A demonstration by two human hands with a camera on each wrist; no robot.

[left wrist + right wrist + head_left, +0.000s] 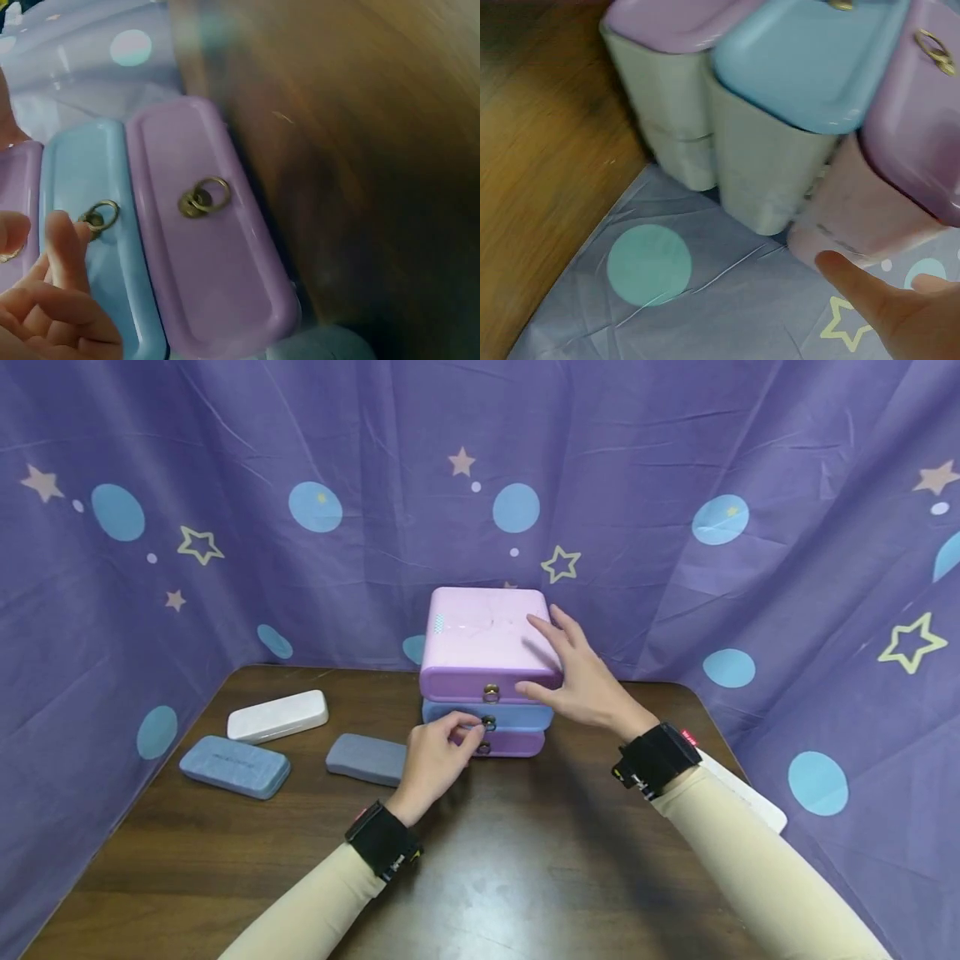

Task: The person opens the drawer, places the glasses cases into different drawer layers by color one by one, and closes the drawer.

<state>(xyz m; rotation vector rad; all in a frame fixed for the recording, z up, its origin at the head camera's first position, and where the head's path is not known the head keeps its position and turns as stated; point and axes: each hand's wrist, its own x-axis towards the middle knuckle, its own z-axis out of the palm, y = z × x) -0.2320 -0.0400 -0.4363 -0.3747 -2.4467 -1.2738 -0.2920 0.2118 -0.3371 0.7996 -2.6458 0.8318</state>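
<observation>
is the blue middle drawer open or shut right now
Shut, or nearly: the blue drawer sits about flush with the purple drawer below. Left hand reaches its ring pull.

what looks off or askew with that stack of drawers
The top pink drawer sits out of line: it juts further forward than the blue drawer and the purple drawer below it. The right hand rests on it; the left hand pinches the blue drawer's ring. Nothing looks spilled or broken.
</observation>
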